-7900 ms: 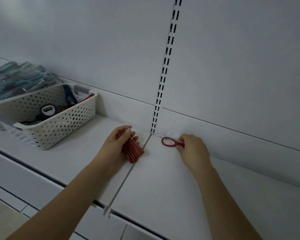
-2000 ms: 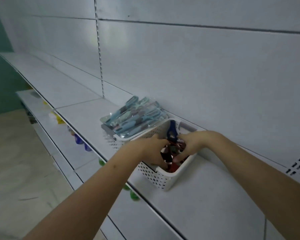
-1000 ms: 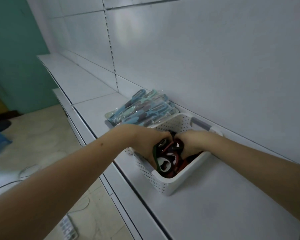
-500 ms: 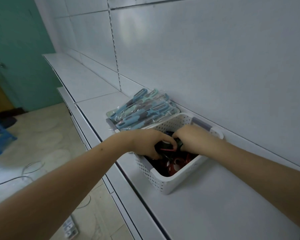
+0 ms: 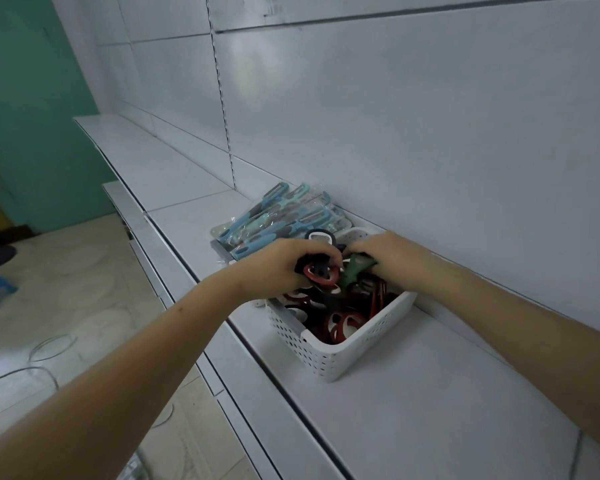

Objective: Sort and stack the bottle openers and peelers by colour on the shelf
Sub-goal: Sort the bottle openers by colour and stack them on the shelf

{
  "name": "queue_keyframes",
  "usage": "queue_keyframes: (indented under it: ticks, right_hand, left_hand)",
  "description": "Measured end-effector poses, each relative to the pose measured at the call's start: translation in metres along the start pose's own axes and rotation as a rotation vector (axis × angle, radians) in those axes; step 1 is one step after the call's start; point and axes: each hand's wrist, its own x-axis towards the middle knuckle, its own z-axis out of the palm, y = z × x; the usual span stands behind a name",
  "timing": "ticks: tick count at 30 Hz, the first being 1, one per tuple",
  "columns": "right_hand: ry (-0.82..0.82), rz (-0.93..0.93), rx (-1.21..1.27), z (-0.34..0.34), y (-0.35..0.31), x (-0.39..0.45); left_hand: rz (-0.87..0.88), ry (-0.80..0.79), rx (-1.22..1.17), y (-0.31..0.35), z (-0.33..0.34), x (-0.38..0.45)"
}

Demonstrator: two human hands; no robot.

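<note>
Sorting under way: the left hand (image 5: 284,268) grips red bottle openers (image 5: 321,274), the right hand (image 5: 383,252) pinches a green opener (image 5: 352,273) over the white basket (image 5: 340,355) at the shelf's (image 5: 430,393) back edge; next, likely lifting out one colour.

One white perforated basket (image 5: 340,355) on the shelf (image 5: 430,410). Two hands over it: left hand (image 5: 281,268), right hand (image 5: 388,254). In the left hand, a bunch of bottle openers (image 5: 321,273), at least one red and one dark; exact number hidden by the fingers. One green opener (image 5: 354,271) at the right hand. Several more red openers (image 5: 343,323) loose in the basket, too tangled to count. One stack of wrapped blue and teal peelers (image 5: 278,216) behind, roughly ten, not separable.
</note>
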Motion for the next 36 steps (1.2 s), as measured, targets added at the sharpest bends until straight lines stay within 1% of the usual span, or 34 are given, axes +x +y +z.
queue_keyframes:
  ticks: [4,9,13,17,22,24,27,31,36]
  right_hand:
    - [0.145,0.117,0.145,-0.005,0.005,-0.006]
    - [0.334,0.272,0.261,-0.015,0.005,-0.022]
    - [0.52,0.378,0.457,-0.03,0.003,-0.034]
    - [0.626,0.45,0.629,-0.048,-0.003,-0.049]
    - [0.795,0.495,0.681,-0.072,-0.025,-0.109]
    - [0.856,0.528,0.631,-0.077,-0.032,-0.145]
    - [0.897,0.595,0.573,-0.079,-0.038,-0.207]
    - [0.919,0.711,0.545,-0.076,-0.036,-0.294]
    - [0.977,0.911,0.511,-0.063,-0.026,-0.414]
  left_hand:
    - [0.02,0.124,-0.134,0.003,-0.006,-0.003]
    - [0.044,0.174,-0.244,0.005,-0.008,-0.006]
    - [0.021,0.238,-0.362,0.005,-0.007,0.001]
    - [0.07,0.295,-0.44,0.017,-0.007,0.008]
    - [0.192,0.23,-0.57,0.05,0.001,0.013]
    - [0.252,0.192,-0.595,0.071,0.009,0.015]
    - [0.34,0.11,-0.616,0.111,0.028,0.018]
    - [0.384,-0.037,-0.625,0.168,0.073,0.023]
    - [0.422,-0.246,-0.561,0.245,0.154,0.015]
